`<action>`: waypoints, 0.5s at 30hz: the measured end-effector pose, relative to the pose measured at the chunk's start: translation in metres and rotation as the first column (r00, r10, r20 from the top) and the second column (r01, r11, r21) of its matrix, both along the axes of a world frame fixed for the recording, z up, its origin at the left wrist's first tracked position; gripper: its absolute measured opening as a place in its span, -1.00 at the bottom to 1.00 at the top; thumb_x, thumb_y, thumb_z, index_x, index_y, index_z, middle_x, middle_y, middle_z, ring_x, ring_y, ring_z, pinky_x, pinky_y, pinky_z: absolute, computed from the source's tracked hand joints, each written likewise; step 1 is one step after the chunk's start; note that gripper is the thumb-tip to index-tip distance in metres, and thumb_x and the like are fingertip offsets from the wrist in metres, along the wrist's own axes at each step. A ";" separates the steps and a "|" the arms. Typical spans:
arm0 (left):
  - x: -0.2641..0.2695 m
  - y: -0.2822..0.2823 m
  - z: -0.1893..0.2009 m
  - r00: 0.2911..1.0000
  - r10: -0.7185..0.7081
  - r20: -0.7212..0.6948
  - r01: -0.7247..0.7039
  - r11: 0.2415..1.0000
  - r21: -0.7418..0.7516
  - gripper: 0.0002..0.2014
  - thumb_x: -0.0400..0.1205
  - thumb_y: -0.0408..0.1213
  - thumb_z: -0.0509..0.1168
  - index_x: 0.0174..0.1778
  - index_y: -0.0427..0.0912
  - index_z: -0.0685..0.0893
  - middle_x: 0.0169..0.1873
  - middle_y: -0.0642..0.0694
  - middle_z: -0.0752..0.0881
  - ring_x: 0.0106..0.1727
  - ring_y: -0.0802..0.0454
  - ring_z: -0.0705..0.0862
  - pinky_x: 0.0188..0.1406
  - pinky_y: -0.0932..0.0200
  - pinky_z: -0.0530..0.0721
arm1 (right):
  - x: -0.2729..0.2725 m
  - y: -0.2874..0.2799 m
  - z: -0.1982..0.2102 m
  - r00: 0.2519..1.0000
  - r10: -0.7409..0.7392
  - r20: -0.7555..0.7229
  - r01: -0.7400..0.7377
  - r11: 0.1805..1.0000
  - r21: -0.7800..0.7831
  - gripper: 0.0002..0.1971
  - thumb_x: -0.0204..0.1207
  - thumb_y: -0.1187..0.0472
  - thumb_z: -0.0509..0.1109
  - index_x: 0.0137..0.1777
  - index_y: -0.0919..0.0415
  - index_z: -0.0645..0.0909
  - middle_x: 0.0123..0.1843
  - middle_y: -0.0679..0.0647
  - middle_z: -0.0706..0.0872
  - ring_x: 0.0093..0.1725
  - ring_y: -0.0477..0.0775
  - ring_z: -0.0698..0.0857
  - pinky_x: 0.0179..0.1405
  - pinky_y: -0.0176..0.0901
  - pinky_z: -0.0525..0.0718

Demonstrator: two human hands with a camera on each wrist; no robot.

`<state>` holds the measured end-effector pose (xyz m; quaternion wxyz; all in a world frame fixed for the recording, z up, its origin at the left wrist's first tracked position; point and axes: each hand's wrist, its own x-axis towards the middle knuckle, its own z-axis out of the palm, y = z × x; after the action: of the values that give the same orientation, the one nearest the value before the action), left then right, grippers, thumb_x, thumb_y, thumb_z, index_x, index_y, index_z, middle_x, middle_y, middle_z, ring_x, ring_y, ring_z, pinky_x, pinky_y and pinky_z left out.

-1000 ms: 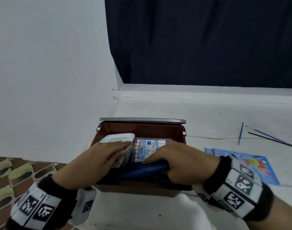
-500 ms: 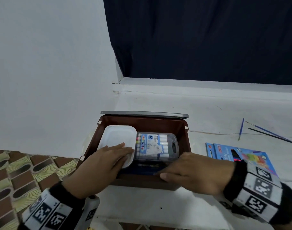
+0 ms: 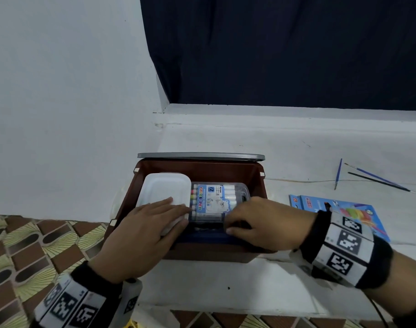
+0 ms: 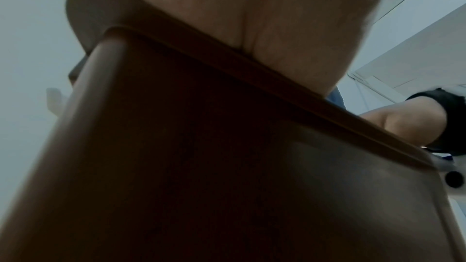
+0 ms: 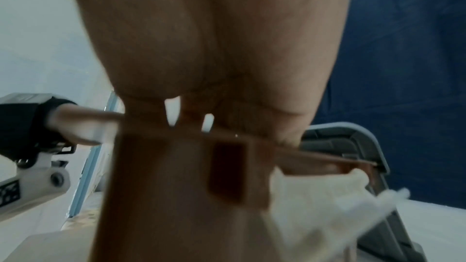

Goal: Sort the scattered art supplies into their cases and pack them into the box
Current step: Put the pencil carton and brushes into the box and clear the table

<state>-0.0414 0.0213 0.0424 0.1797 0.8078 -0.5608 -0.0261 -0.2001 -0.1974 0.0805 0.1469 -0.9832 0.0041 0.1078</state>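
Observation:
The brown box (image 3: 258, 185) stands open on the white ledge, its grey lid (image 3: 202, 155) upright behind it. Inside lie a white case (image 3: 164, 188) on the left and a clear marker case (image 3: 214, 200) labelled Color Pen beside it. A dark blue case (image 3: 202, 237) shows under them at the front. My left hand (image 3: 176, 207) lies flat on the white case with straight fingers. My right hand (image 3: 233, 218) curls over the near right end of the marker case, fingertips hidden. The wrist views show only the box wall (image 4: 227, 146) and my palms.
A blue coloured-pencil pack (image 3: 339, 214) lies on the ledge right of the box. Behind it rest thin paintbrushes (image 3: 377, 178) and a blue one (image 3: 338, 174). Patterned floor tiles (image 3: 36, 245) lie left of and below the ledge. A dark curtain hangs at the back.
The white case and marker case have settled flat in the box. My left hand went from gripping the white case to lying flat on it. My right hand moved from the blue case to the marker case.

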 end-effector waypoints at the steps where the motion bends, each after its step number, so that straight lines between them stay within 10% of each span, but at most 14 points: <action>1: 0.000 0.000 0.000 1.000 -0.001 0.002 0.001 1.000 0.029 -0.41 0.67 0.34 -0.16 0.49 0.26 0.53 0.41 0.28 0.63 0.59 0.28 0.36 0.47 0.26 0.32 | -0.001 -0.002 0.003 0.999 0.031 -0.032 -0.030 0.999 0.013 -0.64 0.70 -0.18 0.14 -0.02 -0.01 0.68 -0.12 -0.08 0.74 -0.17 -0.09 0.66 -0.08 0.00 0.69; 8: -0.003 -0.008 0.004 0.998 0.052 0.040 -0.055 0.995 0.082 -0.35 0.63 0.42 -0.22 0.40 0.26 0.57 0.29 0.28 0.64 0.37 0.25 0.52 0.17 0.21 0.48 | -0.011 0.012 -0.005 0.994 0.108 0.021 -0.105 0.989 -0.107 -0.48 0.78 -0.16 -0.06 -0.43 -0.03 0.29 -0.45 -0.03 0.56 -0.45 -0.01 0.56 -0.19 0.08 0.70; 15: -0.012 -0.012 -0.002 0.995 0.100 -0.014 -0.101 0.994 -0.036 -0.36 0.69 0.35 -0.14 0.39 0.06 0.63 0.22 0.07 0.74 0.29 0.03 0.64 0.15 -0.09 0.68 | -0.014 0.007 -0.014 0.991 -0.014 0.133 -0.003 0.991 0.132 -0.55 0.71 -0.23 0.08 -0.20 -0.04 0.66 -0.37 -0.11 0.65 -0.35 -0.06 0.63 -0.27 -0.08 0.65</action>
<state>-0.0532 0.0089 0.0406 0.1991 0.8313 -0.5188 -0.0116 -0.2140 -0.1908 0.0661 0.2121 -0.9763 -0.0102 0.0413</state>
